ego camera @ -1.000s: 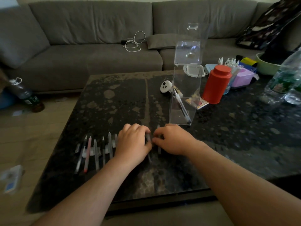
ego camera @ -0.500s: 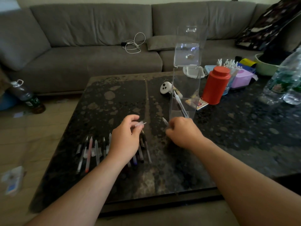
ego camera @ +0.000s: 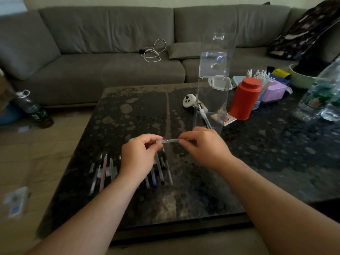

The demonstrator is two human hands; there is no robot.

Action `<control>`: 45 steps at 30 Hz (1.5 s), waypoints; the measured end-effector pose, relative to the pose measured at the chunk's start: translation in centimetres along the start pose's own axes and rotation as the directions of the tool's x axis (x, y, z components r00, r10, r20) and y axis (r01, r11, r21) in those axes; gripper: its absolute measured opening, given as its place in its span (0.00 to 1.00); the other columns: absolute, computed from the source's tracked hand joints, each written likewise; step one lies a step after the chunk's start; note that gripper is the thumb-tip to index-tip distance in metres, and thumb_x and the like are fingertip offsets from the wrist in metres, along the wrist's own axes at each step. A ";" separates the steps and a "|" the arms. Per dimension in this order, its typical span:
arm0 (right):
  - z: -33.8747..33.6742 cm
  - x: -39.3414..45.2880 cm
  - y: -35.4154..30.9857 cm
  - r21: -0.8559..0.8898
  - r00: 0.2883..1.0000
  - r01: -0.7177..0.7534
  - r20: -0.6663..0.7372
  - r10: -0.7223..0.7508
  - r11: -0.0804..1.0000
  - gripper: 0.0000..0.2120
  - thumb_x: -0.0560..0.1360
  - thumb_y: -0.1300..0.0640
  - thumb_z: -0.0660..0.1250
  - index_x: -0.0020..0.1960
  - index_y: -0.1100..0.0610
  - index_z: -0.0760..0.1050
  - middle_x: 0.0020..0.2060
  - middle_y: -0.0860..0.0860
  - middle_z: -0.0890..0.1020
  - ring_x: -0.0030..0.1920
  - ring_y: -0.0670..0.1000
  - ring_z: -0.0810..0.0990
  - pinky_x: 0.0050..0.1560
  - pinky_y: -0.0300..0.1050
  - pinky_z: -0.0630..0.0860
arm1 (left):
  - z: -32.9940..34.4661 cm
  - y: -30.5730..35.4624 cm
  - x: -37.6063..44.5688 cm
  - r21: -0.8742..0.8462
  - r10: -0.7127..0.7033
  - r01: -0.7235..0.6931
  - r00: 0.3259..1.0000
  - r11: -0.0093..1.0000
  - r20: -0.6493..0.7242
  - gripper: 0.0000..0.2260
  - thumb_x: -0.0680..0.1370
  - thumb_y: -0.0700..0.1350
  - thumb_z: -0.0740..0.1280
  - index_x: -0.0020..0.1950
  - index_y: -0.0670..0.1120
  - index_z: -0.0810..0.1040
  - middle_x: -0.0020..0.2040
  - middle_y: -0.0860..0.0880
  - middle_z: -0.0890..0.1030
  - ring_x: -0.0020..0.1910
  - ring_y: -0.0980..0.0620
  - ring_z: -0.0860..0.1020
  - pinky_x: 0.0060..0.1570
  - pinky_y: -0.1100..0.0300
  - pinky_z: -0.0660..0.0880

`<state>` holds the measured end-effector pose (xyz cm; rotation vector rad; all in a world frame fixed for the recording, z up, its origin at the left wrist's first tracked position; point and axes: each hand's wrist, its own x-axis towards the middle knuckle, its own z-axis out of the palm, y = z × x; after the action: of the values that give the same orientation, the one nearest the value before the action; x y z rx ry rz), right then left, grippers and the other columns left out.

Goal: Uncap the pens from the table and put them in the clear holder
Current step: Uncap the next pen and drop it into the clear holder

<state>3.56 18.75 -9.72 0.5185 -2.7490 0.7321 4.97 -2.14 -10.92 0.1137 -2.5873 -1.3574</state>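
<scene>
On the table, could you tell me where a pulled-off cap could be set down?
Bare stone lies left of the clear holder behind the pen row, and right of the right hand. The red canister corner is crowded.

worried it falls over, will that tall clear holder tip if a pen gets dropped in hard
Probably tippy: the clear holder stands tall on a narrow base. It looks like thin light plastic, holding only one pen, so little weight steadies it. It might also slide on the polished table.
</scene>
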 end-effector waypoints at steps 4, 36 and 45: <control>0.3 0.0 -0.4 -0.033 0.998 0.061 0.005 -0.061 0.998 0.08 0.80 0.44 0.67 0.54 0.42 0.84 0.40 0.43 0.77 0.42 0.46 0.77 0.43 0.49 0.78 | 0.0 0.2 -0.3 0.063 0.041 -0.042 0.999 0.997 0.020 0.11 0.79 0.42 0.75 0.56 0.57 0.87 0.49 0.64 0.83 0.47 0.66 0.79 0.51 0.69 0.74; -6.7 3.8 -1.9 0.342 0.819 -0.119 -0.496 0.287 0.932 0.04 0.83 0.56 0.65 0.57 0.52 0.76 0.46 0.46 0.81 0.44 0.46 0.80 0.45 0.42 0.77 | -0.7 0.4 -0.1 0.055 0.052 -0.060 0.990 0.997 0.128 0.05 0.83 0.54 0.69 0.56 0.62 0.83 0.45 0.62 0.83 0.43 0.66 0.79 0.42 0.68 0.73; -7.6 3.5 1.8 0.185 0.796 -0.275 -0.506 0.332 0.943 0.03 0.83 0.50 0.65 0.52 0.48 0.76 0.43 0.42 0.80 0.41 0.40 0.78 0.37 0.36 0.69 | -0.4 -0.2 -0.3 0.201 0.083 -0.147 0.952 0.968 0.294 0.08 0.83 0.50 0.69 0.58 0.63 0.83 0.52 0.66 0.78 0.55 0.65 0.75 0.50 0.68 0.69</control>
<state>0.80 23.22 -2.95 -0.1199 -2.2872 0.9293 5.39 -2.48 -10.96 -0.2116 -2.9231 -1.1115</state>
